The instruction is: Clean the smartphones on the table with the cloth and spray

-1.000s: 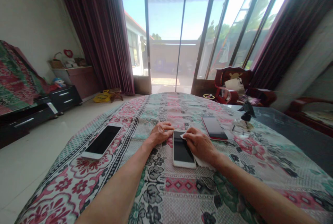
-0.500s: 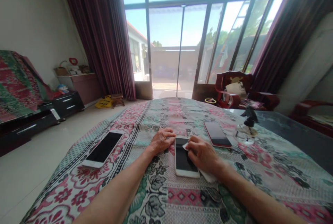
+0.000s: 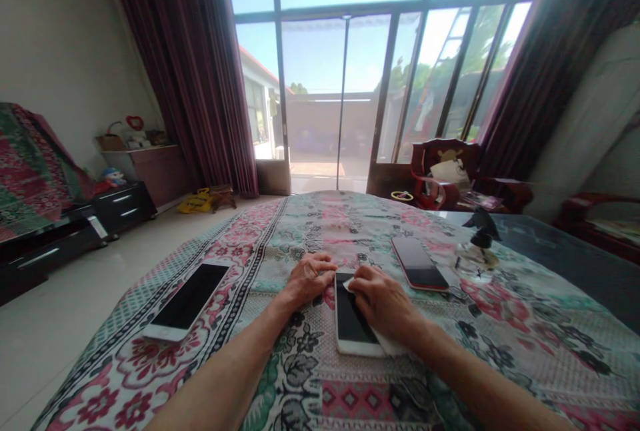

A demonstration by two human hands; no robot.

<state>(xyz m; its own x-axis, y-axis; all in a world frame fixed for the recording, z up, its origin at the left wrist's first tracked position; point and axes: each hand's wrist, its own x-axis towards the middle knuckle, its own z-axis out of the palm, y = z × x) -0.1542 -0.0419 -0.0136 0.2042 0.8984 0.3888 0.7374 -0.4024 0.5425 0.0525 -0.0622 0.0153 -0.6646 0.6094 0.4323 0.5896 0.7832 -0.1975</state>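
Observation:
A white phone (image 3: 351, 324) with a dark screen lies face up in the middle of the floral tablecloth (image 3: 310, 377). My right hand (image 3: 383, 303) rests on the phone's screen with fingers closed on a small white cloth (image 3: 350, 282) pressed to the glass. My left hand (image 3: 309, 277) is curled at the phone's top left corner, its fingers touching the edge. A second white phone (image 3: 186, 300) lies to the left, a red-edged phone (image 3: 419, 263) to the right.
A small glass bottle with a dark spray top (image 3: 477, 249) stands right of the red phone. Beyond the table are a red wooden chair (image 3: 443, 174), glass doors (image 3: 340, 97), dark curtains and a low black cabinet (image 3: 75, 231) at left.
The view has shifted slightly, so the phones sit lower in the picture. My right hand with the cloth stays on the screen, a little nearer the phone's top. My left hand keeps its place.

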